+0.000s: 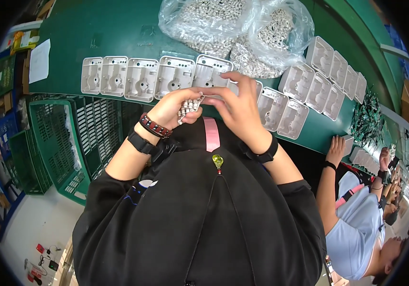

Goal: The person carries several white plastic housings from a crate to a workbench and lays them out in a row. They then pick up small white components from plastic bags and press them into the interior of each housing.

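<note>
green worktop stretches across the upper view, and by its front edge two bare hands meet at the fingertips. the left hand is curled around a cluster of small silvery-white parts; the right hand reaches across with thumb and forefinger at the left fingertips, though whether they pinch a part cannot be told. just beyond, a row of light grey housings lies open side up, with more grey housings to the right. behind, clear plastic bags hold heaps of similar-looking parts. green crates stand left; farther right is a co-worker in light blue.
</note>
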Demonstrator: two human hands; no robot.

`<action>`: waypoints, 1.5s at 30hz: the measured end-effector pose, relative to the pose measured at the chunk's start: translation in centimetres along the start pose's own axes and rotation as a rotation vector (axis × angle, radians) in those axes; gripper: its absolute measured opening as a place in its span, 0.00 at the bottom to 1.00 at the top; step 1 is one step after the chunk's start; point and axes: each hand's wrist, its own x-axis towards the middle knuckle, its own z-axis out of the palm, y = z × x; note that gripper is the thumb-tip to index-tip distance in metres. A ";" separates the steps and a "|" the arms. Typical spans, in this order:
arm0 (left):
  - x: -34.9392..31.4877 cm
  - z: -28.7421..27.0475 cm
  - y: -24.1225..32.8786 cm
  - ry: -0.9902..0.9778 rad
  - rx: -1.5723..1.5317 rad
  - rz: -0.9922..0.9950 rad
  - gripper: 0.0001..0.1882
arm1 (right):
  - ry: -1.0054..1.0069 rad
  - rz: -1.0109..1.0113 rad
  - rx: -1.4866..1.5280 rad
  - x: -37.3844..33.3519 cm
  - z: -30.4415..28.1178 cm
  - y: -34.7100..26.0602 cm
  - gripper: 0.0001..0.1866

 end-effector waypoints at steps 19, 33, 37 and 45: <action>-2.7 -2.5 5.0 0.040 0.818 -0.009 0.06 | 0.067 0.021 0.182 1.7 5.0 -3.9 0.11; -2.1 -3.6 5.0 0.088 1.187 0.279 0.09 | 0.029 0.484 0.567 3.1 5.6 -1.9 0.06; -2.8 -3.1 5.5 0.200 0.941 0.108 0.08 | 0.082 0.215 -0.197 4.2 4.7 3.8 0.06; -4.2 -5.0 5.9 0.260 0.270 0.156 0.10 | -0.200 -0.154 -0.521 5.2 6.9 9.6 0.03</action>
